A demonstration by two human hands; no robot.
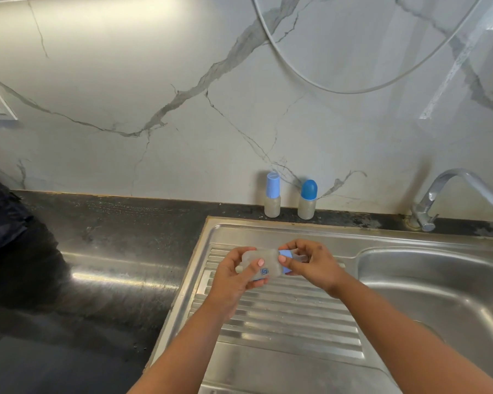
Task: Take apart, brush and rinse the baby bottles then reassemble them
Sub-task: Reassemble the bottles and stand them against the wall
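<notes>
Left hand point(234, 273) wraps the frosted body of a baby bottle point(264, 264), thumb on the near face just above a small blue logo, fingers curled behind; bottle held lying sideways over the ribbed drainboard point(282, 317), base end toward the left palm. Right hand point(310, 264) pinches the blue collar point(285, 261) at the neck end, thumb in front, fingers curled over the top; the clear teat point(300, 257) projects past the collar into the right palm and is partly hidden. Both grips are closed on the one bottle, each on a separate part. Judgement: opposed holds suit unscrewing, left hand as anchor, right hand as the turning side; held over the drainboard so drips or a dropped part land on steel, not in the basin point(439, 294) to the right of the grip. Cannot tell whether the collar is seated or partly backed off. Beyond the grip, against the marble wall: two more bottles upright, just apart, one with a pale-blue cap point(273, 184), one with a darker domed cap point(308, 189), both assembled, so likely awaiting the same step. Tap point(439, 194) far right of the grip; no water seen running. No brush in view.
</notes>
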